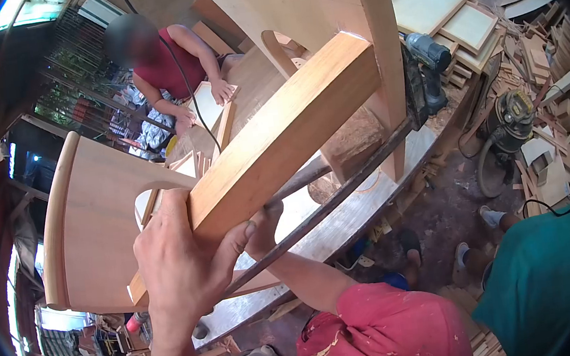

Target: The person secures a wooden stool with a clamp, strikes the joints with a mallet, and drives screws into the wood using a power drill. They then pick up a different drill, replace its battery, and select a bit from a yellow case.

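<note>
My left hand (175, 252) is closed around the near end of a thick wooden rail (280, 130), with its thumb on the underside. The rail's far end meets an upright furniture panel (322, 0), and a white line shows at that joint. Below the rail, my right hand (263, 230) is curled by the end of a dark rod (303, 182); its fingers are partly hidden, so I cannot make out what they grip. The long metal bar of a bar clamp (342, 196) crosses in front of my right wrist and runs to its dark head (415, 91) at the panel.
A curved wooden panel (108, 217) stands to the left. Across the bench (384, 192), a person in a red sleeveless top (176, 64) handles a framed board (209, 106). A person in green (546, 282) is close on the right. A power tool (511, 112) and wood scraps (548, 171) lie beyond.
</note>
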A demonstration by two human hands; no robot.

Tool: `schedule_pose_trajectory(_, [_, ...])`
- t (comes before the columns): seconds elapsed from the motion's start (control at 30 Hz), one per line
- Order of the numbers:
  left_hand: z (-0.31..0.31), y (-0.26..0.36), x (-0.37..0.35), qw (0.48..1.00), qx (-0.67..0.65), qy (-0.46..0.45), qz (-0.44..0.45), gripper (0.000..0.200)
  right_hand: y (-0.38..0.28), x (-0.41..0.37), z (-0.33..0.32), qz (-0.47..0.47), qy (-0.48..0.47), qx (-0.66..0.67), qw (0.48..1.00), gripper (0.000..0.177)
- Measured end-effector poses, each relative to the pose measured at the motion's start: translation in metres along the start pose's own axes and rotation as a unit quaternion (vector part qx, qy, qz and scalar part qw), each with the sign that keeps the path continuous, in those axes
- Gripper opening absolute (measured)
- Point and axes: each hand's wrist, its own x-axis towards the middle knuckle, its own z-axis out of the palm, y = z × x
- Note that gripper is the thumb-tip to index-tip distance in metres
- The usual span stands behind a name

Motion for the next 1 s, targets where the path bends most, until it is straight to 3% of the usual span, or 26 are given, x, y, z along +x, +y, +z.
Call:
schedule_pose_trajectory(0.1, [0.000,0.000,0.000,1.000,0.003,0.000,-0.007,0.057,0.030,0.004,-0.001,-0.105,-0.093,-0.051,0.989,0.013])
schedule_pose_trajectory(0.2, [-0.002,0.004,0.001,1.000,-0.012,-0.006,0.003,0.056,0.009,0.011,0.006,-0.142,-0.054,-0.040,0.987,0.019])
schedule_pose_trajectory(0.3, [-0.001,0.003,0.002,1.000,-0.013,0.000,0.013,0.056,0.006,0.008,-0.010,-0.125,-0.117,-0.068,0.983,0.019])
schedule_pose_trajectory(0.43, [0.000,0.002,0.000,1.000,-0.008,0.008,0.008,0.056,0.005,-0.002,-0.020,-0.024,-0.069,-0.080,0.994,0.024])
schedule_pose_trajectory(0.6, [0.005,0.001,0.001,0.999,-0.009,0.041,0.034,0.056,0.000,0.006,-0.029,-0.062,-0.094,-0.104,0.988,0.028])
schedule_pose_trajectory(0.67, [0.002,0.004,0.000,1.000,-0.011,0.016,0.001,0.059,-0.003,0.007,-0.023,-0.063,-0.093,-0.093,0.989,0.029])
schedule_pose_trajectory(0.8, [0.001,0.005,-0.001,1.000,-0.017,0.019,-0.006,0.061,-0.014,-0.002,-0.004,0.000,-0.038,-0.013,0.999,0.030])
schedule_pose_trajectory(0.83, [0.000,0.004,0.000,1.000,-0.010,0.023,0.000,0.061,-0.005,-0.002,-0.011,0.001,-0.063,-0.052,0.997,0.028])
schedule_pose_trajectory(0.9, [0.002,0.004,0.000,1.000,-0.001,0.024,0.007,0.061,0.008,-0.002,-0.021,-0.004,-0.113,-0.129,0.985,0.046])
schedule_pose_trajectory(0.93, [0.003,0.004,-0.001,1.000,-0.005,0.021,0.005,0.060,0.019,-0.005,-0.014,-0.072,-0.108,-0.086,0.988,0.030])
schedule_pose_trajectory(1.0, [0.004,0.005,0.000,1.000,-0.013,0.018,0.004,0.059,0.022,0.000,-0.012,-0.059,-0.099,-0.049,0.992,0.016])
